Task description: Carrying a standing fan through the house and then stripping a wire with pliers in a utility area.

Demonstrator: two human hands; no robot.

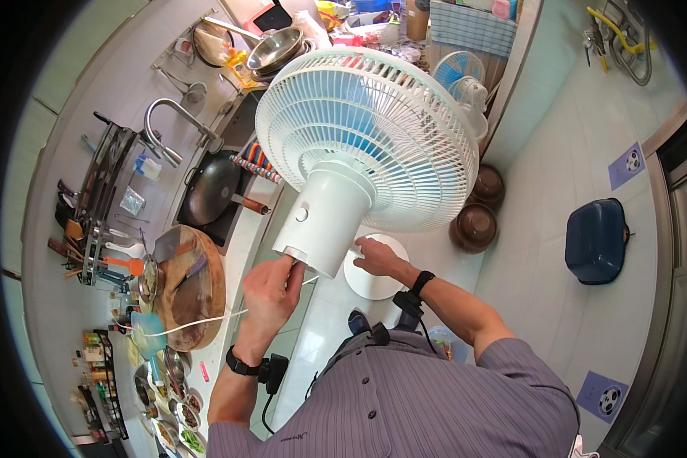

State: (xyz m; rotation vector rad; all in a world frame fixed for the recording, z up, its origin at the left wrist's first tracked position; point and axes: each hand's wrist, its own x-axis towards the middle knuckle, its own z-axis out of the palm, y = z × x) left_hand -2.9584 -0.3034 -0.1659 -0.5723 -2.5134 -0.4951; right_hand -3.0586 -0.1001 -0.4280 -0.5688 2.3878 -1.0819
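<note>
A white fan (pixel 374 130) with a round cage and blue blades fills the upper middle, its housing (pixel 317 221) tilted toward me. My left hand (pixel 271 294) grips the housing's lower end with bent fingers, a white cord (pixel 237 313) running nearby. My right hand (pixel 378 256) is below the cage, right of the housing, its fingers curled at a white part that I cannot clearly make out. Under that hand is the fan's round white base (pixel 370 284) on the floor.
Along the left runs a counter (pixel 237 282) with a wok (pixel 210 187), chopping board (pixel 206 305), faucet (pixel 168 145), pans and several bowls. Brown jars (pixel 473 229) stand beyond the fan, near a second fan (pixel 458 72). A dark blue basin (pixel 595 240) is at the right wall.
</note>
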